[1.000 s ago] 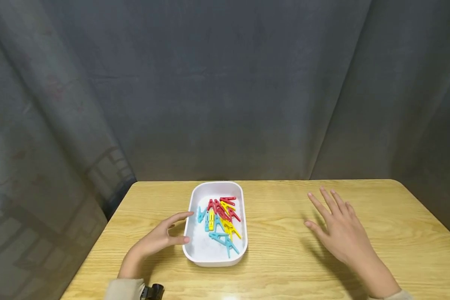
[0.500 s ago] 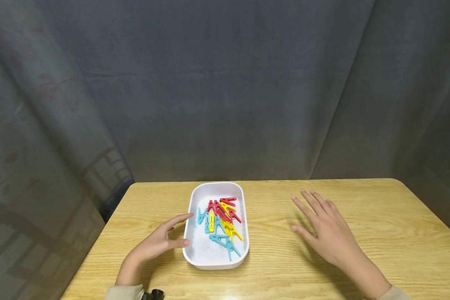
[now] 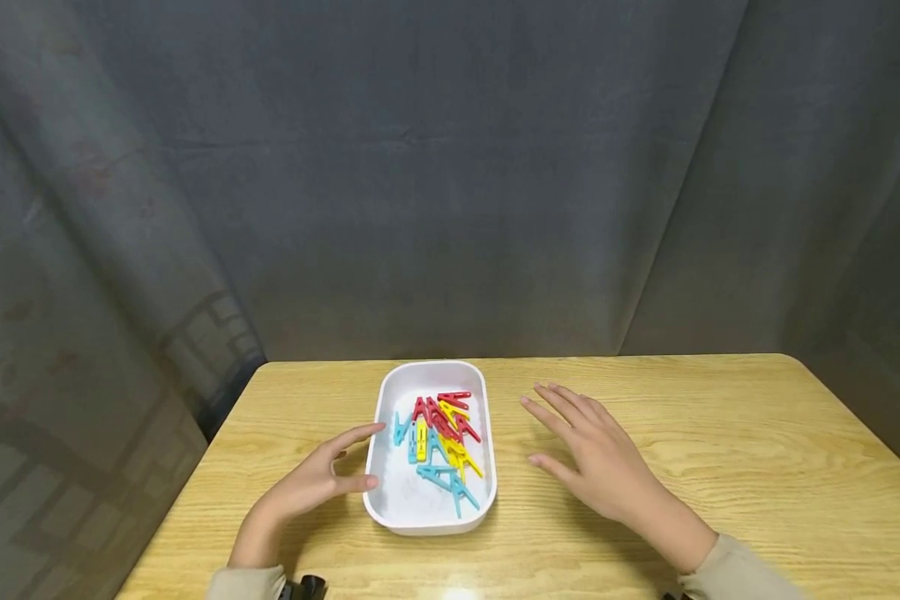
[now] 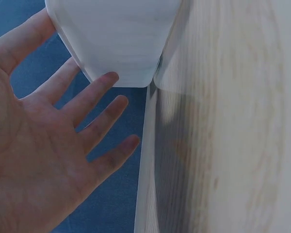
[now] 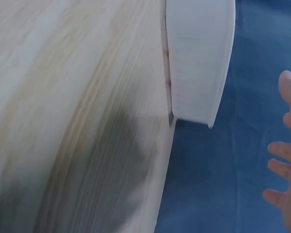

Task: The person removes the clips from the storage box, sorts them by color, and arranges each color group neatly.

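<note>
Bracketing the left rim of the white bin (image 3: pixel 396 500), the left hand (image 3: pixel 311 479) sets its thumb and forefinger at the edge, digits spread and extended rather than curled; firm contact is hard to confirm. Left wrist view: palm visible, one fingertip overlapping the outer wall of the bin, two others extended below it. The right hand (image 3: pixel 603 462) is also open and holds nothing, fingers loosely extended toward the bin, to the right of it and apart from it, above the wooden table (image 3: pixel 735 425). Right wrist view: only part of this hand shows, at the frame edge, with a gap between its fingers and the bin. Bin position: on the table, left of the table's middle, long side running away from the person. Contents: red pegs (image 3: pixel 446 427) grouped toward the far right; yellow pegs (image 3: pixel 422 454) among and below them; light-blue pegs (image 3: pixel 412 454) along the left and at the near end. One yellow and one light-blue lie parallel, side by side, near the middle. Surroundings: dark grey curtain (image 3: pixel 450 183) behind the table; beige sleeves (image 3: pixel 735 571) on both arms; a black device (image 3: pixel 312 587) at the left wrist, partly cut off by the frame.
</note>
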A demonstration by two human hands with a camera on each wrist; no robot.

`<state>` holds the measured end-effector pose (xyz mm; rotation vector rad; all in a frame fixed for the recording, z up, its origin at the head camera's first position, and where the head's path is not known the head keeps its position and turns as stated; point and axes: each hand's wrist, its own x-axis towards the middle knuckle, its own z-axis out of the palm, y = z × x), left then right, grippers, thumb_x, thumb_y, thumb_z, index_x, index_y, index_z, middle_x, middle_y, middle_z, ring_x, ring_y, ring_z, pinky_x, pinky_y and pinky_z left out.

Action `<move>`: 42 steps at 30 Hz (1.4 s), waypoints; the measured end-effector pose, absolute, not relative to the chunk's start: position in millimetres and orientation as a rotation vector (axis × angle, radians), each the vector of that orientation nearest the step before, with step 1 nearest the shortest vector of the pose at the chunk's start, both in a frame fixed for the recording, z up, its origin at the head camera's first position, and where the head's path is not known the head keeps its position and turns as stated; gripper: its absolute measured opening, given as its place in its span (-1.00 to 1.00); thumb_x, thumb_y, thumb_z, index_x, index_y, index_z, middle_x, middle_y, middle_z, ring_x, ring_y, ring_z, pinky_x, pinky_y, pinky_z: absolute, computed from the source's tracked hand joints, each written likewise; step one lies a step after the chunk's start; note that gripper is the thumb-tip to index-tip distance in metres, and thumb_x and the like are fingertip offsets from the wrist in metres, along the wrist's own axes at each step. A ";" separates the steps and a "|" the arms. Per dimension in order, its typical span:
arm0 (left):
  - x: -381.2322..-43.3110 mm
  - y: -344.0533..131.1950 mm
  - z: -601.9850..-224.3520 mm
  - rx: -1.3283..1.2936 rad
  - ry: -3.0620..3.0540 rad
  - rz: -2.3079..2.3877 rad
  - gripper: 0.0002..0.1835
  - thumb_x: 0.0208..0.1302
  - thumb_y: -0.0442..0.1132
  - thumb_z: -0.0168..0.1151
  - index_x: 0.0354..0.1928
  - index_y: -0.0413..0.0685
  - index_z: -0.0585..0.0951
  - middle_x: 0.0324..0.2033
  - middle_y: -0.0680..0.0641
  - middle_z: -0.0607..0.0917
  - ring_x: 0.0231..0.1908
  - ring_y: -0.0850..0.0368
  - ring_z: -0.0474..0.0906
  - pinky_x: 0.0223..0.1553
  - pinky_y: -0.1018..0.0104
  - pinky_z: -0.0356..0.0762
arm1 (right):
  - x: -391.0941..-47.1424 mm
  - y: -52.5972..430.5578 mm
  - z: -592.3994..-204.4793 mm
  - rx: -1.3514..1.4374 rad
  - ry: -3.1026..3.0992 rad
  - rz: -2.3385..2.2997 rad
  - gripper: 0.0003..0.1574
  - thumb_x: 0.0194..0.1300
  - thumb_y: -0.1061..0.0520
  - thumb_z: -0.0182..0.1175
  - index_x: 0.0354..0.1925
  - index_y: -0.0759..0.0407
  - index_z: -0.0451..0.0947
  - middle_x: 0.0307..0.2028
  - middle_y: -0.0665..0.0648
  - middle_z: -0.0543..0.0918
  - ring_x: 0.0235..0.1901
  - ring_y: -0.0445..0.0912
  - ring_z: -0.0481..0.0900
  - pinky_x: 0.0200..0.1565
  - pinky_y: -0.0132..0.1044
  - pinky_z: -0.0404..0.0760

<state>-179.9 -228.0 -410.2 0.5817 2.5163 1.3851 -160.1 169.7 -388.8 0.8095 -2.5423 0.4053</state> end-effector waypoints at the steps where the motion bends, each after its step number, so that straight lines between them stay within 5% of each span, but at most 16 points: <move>1: -179.0 -228.2 -410.3 0.573 2.517 1.388 -0.28 0.22 -0.16 0.42 0.41 -0.02 0.39 0.38 -0.20 0.37 0.40 -0.31 0.13 0.30 -0.40 0.06 | -160.2 165.4 -389.1 0.825 -2.537 0.422 -0.12 0.26 -0.19 0.31 0.46 -0.08 0.27 0.46 0.06 0.25 0.41 0.10 0.20 0.35 0.13 0.19; 12: -172.9 -234.9 -407.1 0.587 2.537 1.384 -0.28 0.22 -0.16 0.42 0.41 -0.03 0.38 0.37 -0.19 0.39 0.38 -0.30 0.17 0.28 -0.39 0.10 | -167.2 115.7 -394.7 1.022 -2.467 0.651 -0.22 0.23 -0.14 0.37 0.37 -0.09 0.41 0.34 0.01 0.44 0.31 0.05 0.37 0.29 0.06 0.35; 28: -175.0 -226.1 -408.9 0.593 2.518 1.394 -0.28 0.23 -0.16 0.41 0.41 -0.03 0.38 0.36 -0.15 0.40 0.38 -0.28 0.18 0.29 -0.37 0.11 | -191.4 80.4 -398.6 1.323 -2.463 0.854 -0.62 0.22 0.01 0.43 0.00 0.02 0.67 0.04 -0.05 0.66 0.12 -0.18 0.53 0.22 -0.17 0.46; 42: -176.1 -228.1 -411.1 0.644 2.518 1.383 -0.29 0.24 -0.17 0.39 0.41 -0.05 0.37 0.37 -0.17 0.40 0.37 -0.32 0.18 0.26 -0.40 0.13 | -211.3 54.5 -398.3 1.495 -2.736 0.659 -0.57 0.13 -0.02 0.49 0.00 -0.09 0.69 -0.03 -0.23 0.64 0.09 -0.26 0.50 0.24 -0.30 0.41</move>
